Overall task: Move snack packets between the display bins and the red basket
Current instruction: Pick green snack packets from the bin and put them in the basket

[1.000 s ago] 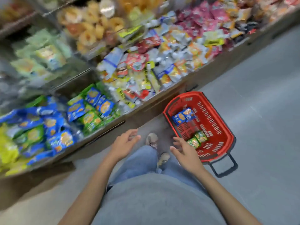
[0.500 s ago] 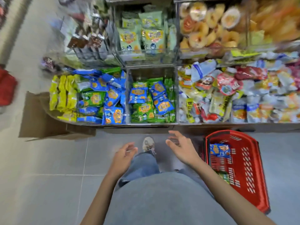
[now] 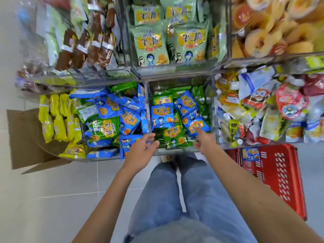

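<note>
Where the packets lay: blue and green packets filled the middle bin at 12 o'clock of the knees; a lone packet, blue, lay in the basket.
Basket: red, on the floor at 4 o'clock, its far end just below the right bin's front.
Right hand: over the middle bin's front rim, index finger stretched out to a blue packet at 12 o'clock of it; contact could not be told; it held nothing.
Left hand: at the rim's 9 o'clock end, fingers apart and loosely bent, holding nothing.
Left bin: blue, green and yellow packets.
Right bin: mixed pouches.
Upper bin: pale green bags, upright.
Box: cardboard, at 9 o'clock.
Jeans: at 6 o'clock.
</note>
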Demonstrator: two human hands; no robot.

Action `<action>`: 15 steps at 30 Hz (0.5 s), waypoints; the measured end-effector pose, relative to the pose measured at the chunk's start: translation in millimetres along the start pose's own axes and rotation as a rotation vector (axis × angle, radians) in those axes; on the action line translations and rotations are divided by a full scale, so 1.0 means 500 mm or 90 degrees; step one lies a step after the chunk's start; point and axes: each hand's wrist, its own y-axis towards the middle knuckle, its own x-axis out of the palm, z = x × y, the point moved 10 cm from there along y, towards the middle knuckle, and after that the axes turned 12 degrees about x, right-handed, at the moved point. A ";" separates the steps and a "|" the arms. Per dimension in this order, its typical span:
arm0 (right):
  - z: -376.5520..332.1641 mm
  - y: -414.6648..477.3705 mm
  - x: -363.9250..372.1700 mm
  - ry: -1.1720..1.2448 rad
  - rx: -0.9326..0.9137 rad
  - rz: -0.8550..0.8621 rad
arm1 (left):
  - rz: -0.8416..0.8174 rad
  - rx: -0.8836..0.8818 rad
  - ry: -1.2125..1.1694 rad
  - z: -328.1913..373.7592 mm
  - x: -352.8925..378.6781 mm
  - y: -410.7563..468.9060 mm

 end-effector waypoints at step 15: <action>-0.069 -0.069 -0.031 0.008 -0.259 0.146 | 0.003 0.013 -0.040 0.020 0.022 0.029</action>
